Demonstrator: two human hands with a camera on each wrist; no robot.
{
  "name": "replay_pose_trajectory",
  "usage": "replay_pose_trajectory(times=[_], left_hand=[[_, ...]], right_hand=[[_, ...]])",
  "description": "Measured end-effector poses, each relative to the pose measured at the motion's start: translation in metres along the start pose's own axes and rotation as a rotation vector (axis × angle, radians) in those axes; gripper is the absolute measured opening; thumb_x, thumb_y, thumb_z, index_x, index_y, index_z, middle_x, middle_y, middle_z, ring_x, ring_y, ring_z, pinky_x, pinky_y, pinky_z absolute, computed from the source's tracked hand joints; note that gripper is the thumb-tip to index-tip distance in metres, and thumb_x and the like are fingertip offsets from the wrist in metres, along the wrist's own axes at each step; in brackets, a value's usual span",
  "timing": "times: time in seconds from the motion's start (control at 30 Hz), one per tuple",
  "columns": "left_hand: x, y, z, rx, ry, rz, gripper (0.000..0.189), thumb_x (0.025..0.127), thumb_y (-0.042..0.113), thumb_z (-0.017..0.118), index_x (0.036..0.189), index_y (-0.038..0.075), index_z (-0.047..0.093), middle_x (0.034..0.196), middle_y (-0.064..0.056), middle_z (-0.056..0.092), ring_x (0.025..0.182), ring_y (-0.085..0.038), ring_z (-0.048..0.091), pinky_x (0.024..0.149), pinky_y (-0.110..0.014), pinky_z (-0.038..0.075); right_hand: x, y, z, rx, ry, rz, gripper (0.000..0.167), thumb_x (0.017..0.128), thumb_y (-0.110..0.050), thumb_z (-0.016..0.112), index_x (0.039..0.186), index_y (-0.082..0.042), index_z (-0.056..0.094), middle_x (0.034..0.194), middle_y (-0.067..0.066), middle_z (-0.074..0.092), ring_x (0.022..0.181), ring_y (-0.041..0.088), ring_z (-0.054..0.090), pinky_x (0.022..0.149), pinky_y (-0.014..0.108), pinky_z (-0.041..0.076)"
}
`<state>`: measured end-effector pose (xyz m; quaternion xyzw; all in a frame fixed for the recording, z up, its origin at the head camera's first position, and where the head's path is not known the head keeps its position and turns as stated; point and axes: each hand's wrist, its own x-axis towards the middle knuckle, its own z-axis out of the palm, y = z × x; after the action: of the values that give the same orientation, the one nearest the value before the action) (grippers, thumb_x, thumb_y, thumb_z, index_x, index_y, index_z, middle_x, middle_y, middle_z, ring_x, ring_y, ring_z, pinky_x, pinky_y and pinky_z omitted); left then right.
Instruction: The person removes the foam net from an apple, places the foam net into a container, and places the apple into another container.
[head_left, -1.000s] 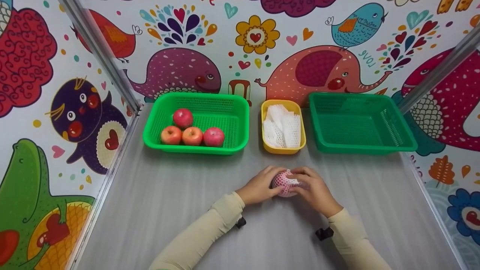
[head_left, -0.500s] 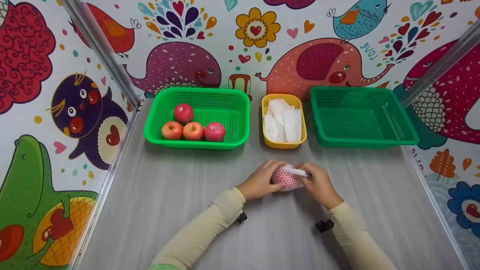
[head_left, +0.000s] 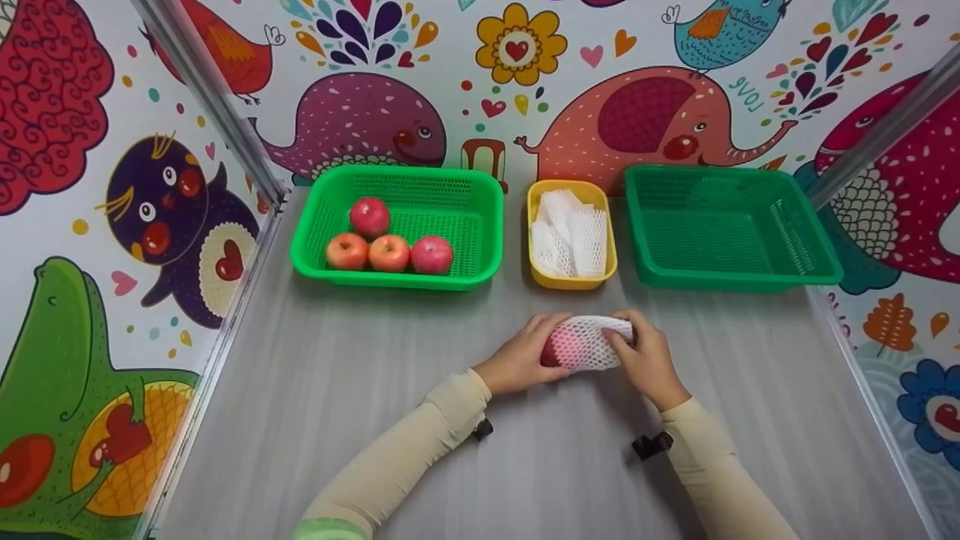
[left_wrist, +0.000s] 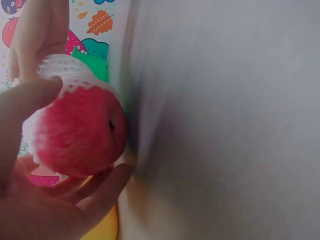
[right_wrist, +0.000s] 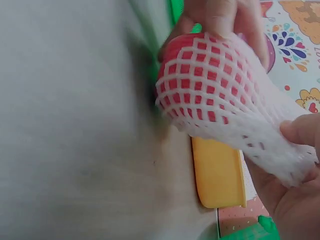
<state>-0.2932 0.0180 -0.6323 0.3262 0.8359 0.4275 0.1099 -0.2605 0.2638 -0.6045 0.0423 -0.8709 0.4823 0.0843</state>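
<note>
A red apple [left_wrist: 80, 132] sits partly inside a white foam net sleeve [head_left: 600, 345], its left end bare. My left hand [head_left: 521, 356] grips the apple from the left, thumb and fingers spread round it. On the other side my right hand [head_left: 651, 364] pinches the loose end of the sleeve between thumb and fingers. In the right wrist view the net is stretched over the apple and narrows toward the right thumb. The left wrist view shows the sleeve's edge lying across the apple, with the dimpled end uncovered.
Several apples [head_left: 389, 253] lie in the bright green basket [head_left: 397, 279] at the back left. A yellow basket [head_left: 571, 282] beside it holds more white foam nets [head_left: 589, 240]. A dark green basket [head_left: 739, 280] stands at the back right. Patterned walls enclose the grey table [head_left: 360, 345].
The right hand has shifted slightly right, drawing out the sleeve's end from the apple. The sleeve now looks longer, and the apple's left end shows bare. The left hand keeps its grip.
</note>
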Motion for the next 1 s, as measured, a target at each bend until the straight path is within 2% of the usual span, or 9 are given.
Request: replay_pose_trajectory(times=[0.07, 0.17, 0.3, 0.43, 0.63, 0.7, 0.8, 0.9, 1.0], left_hand=[[0.000, -0.002, -0.001, 0.003, 0.001, -0.023, 0.089, 0.095, 0.024, 0.088, 0.166, 0.013, 0.036, 0.155, -0.016, 0.046, 0.143, -0.025, 0.050, 0.121, -0.039, 0.038], [-0.001, -0.003, -0.002, 0.019, 0.004, -0.058, 0.088, 0.095, 0.024, 0.088, 0.166, 0.012, 0.037, 0.153, -0.015, 0.048, 0.139, -0.027, 0.053, 0.119, -0.039, 0.041], [-0.004, -0.002, -0.002, 0.034, 0.017, -0.082, 0.082, 0.093, 0.025, 0.090, 0.161, 0.014, 0.046, 0.145, -0.013, 0.049, 0.130, -0.028, 0.060, 0.112, -0.039, 0.048], [-0.008, 0.000, -0.002, 0.037, 0.014, -0.059, 0.072, 0.091, 0.022, 0.092, 0.153, 0.022, 0.056, 0.142, -0.009, 0.048, 0.124, -0.026, 0.063, 0.106, -0.039, 0.053], [-0.019, 0.003, 0.001, 0.077, -0.018, -0.029, 0.069, 0.090, 0.020, 0.093, 0.149, 0.022, 0.057, 0.142, -0.008, 0.047, 0.125, -0.024, 0.062, 0.105, -0.038, 0.054], [-0.021, 0.004, 0.002, 0.090, -0.033, -0.023, 0.069, 0.091, 0.020, 0.093, 0.149, 0.021, 0.056, 0.143, -0.008, 0.047, 0.127, -0.025, 0.061, 0.106, -0.038, 0.054], [-0.020, 0.004, 0.003, 0.113, -0.038, -0.004, 0.069, 0.091, 0.020, 0.092, 0.150, 0.021, 0.056, 0.143, -0.009, 0.047, 0.127, -0.026, 0.061, 0.106, -0.038, 0.053], [-0.016, 0.003, 0.003, 0.133, -0.031, 0.015, 0.070, 0.091, 0.020, 0.093, 0.150, 0.021, 0.056, 0.143, -0.010, 0.048, 0.127, -0.027, 0.061, 0.107, -0.039, 0.053], [-0.011, 0.004, 0.002, 0.146, -0.026, 0.030, 0.071, 0.090, 0.019, 0.093, 0.150, 0.021, 0.056, 0.143, -0.010, 0.048, 0.128, -0.027, 0.061, 0.107, -0.039, 0.053]], right_hand=[[0.003, -0.001, -0.002, 0.027, 0.034, 0.016, 0.013, 0.104, -0.003, 0.073, 0.115, -0.002, 0.066, 0.105, 0.012, 0.071, 0.090, 0.024, 0.063, 0.076, 0.025, 0.050], [0.004, -0.020, -0.009, 0.066, 0.079, 0.038, 0.015, 0.105, -0.001, 0.071, 0.118, 0.001, 0.064, 0.106, 0.017, 0.069, 0.089, 0.025, 0.061, 0.075, 0.023, 0.049], [0.005, -0.045, -0.021, 0.092, 0.162, -0.003, 0.015, 0.104, 0.007, 0.067, 0.118, 0.008, 0.062, 0.105, 0.022, 0.067, 0.085, 0.021, 0.060, 0.072, 0.020, 0.048], [0.015, -0.043, -0.027, 0.116, 0.269, -0.056, 0.015, 0.101, 0.015, 0.062, 0.114, 0.012, 0.068, 0.107, 0.024, 0.071, 0.083, 0.017, 0.062, 0.070, 0.018, 0.049], [0.042, -0.023, -0.025, 0.206, 0.333, -0.094, 0.030, 0.101, 0.018, 0.057, 0.120, 0.008, 0.078, 0.131, 0.021, 0.072, 0.120, 0.025, 0.065, 0.085, 0.016, 0.051], [0.052, -0.022, -0.023, 0.174, 0.313, -0.105, 0.034, 0.101, 0.016, 0.057, 0.126, 0.005, 0.077, 0.141, 0.017, 0.068, 0.127, 0.025, 0.062, 0.088, 0.016, 0.050], [0.071, -0.025, -0.017, 0.050, 0.230, -0.113, 0.041, 0.101, 0.010, 0.059, 0.139, 0.001, 0.072, 0.155, 0.009, 0.058, 0.131, 0.025, 0.057, 0.092, 0.021, 0.050], [0.094, -0.026, -0.007, -0.079, 0.088, -0.124, 0.050, 0.103, 0.001, 0.064, 0.153, 0.000, 0.060, 0.171, 0.006, 0.040, 0.149, 0.026, 0.044, 0.113, 0.035, 0.046], [0.114, -0.022, 0.006, -0.186, -0.084, -0.127, 0.061, 0.104, -0.007, 0.068, 0.161, 0.002, 0.047, 0.179, 0.010, 0.021, 0.161, 0.031, 0.025, 0.125, 0.051, 0.031]])
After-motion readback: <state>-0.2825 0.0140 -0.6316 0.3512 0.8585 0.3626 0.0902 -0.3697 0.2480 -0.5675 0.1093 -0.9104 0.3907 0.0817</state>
